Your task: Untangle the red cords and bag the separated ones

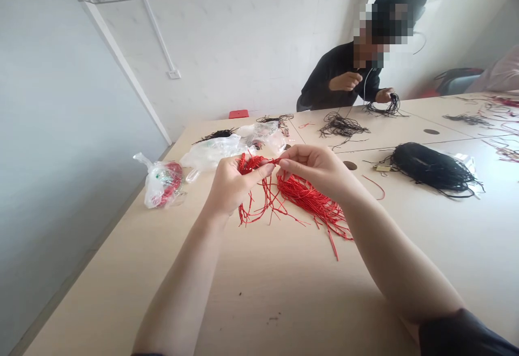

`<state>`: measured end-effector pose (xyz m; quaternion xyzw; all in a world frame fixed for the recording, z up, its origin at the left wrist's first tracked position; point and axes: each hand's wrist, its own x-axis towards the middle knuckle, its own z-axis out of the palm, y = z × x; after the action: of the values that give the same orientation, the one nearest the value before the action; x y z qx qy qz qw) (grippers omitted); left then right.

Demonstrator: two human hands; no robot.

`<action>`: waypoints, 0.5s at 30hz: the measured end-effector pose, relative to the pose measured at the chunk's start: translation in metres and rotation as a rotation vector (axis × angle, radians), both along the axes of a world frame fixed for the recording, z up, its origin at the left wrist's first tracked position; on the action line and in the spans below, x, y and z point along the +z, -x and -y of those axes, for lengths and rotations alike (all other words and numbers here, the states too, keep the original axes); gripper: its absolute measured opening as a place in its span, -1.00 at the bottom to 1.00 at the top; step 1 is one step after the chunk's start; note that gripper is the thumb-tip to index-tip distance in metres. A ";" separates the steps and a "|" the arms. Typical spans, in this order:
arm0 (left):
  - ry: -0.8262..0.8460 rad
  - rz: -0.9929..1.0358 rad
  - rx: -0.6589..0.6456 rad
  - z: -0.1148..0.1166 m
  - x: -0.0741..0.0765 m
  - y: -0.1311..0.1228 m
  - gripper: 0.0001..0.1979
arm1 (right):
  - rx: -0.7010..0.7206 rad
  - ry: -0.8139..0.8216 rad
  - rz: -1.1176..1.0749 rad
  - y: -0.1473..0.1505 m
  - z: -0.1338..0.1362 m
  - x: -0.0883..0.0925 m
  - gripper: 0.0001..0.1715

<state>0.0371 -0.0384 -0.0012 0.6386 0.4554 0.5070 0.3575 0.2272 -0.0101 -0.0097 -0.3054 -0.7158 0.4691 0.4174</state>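
My left hand point(239, 180) is closed around a bundle of braided red cords point(250, 163), with loose cord ends hanging below it. Opposite it, my right hand point(310, 168) pinches a red cord point(274, 161) that runs across from the left fingers. The fingertips of both hands almost meet at that cord, and what lies right between them is too small to make out. Beneath my right hand a larger heap of red cords point(312, 199) lies on the table, its ends fanning toward me.
On the pale table point(251, 291) lie a black cord bundle point(430, 168), another black bundle point(343, 125) and clear plastic bags point(214, 150). A knotted bag with red cords point(162, 183) is near the left edge. Across the table, a person point(344, 75) holds black cords point(385, 105).
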 end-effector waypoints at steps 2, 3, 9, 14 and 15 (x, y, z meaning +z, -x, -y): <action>0.068 0.038 -0.068 0.001 0.002 -0.001 -0.87 | 0.013 -0.002 -0.034 0.000 -0.002 -0.001 -0.68; 0.113 0.060 -0.102 0.000 0.003 -0.001 -0.86 | 0.031 0.006 -0.057 0.000 -0.003 -0.002 -0.69; 0.382 0.354 -0.286 -0.009 -0.004 0.004 -0.87 | -0.003 0.023 -0.047 -0.004 -0.005 -0.001 -0.72; 0.380 0.370 -0.337 -0.016 -0.012 0.008 -0.76 | 0.021 0.018 -0.021 -0.011 -0.004 0.002 -0.70; 0.381 0.381 -0.364 -0.016 -0.012 0.008 -0.76 | 0.027 0.023 -0.026 -0.011 -0.004 0.003 -0.70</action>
<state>0.0296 -0.0225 -0.0136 0.5246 0.3454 0.4510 0.6342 0.2382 -0.0062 -0.0070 -0.2943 -0.7089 0.4870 0.4167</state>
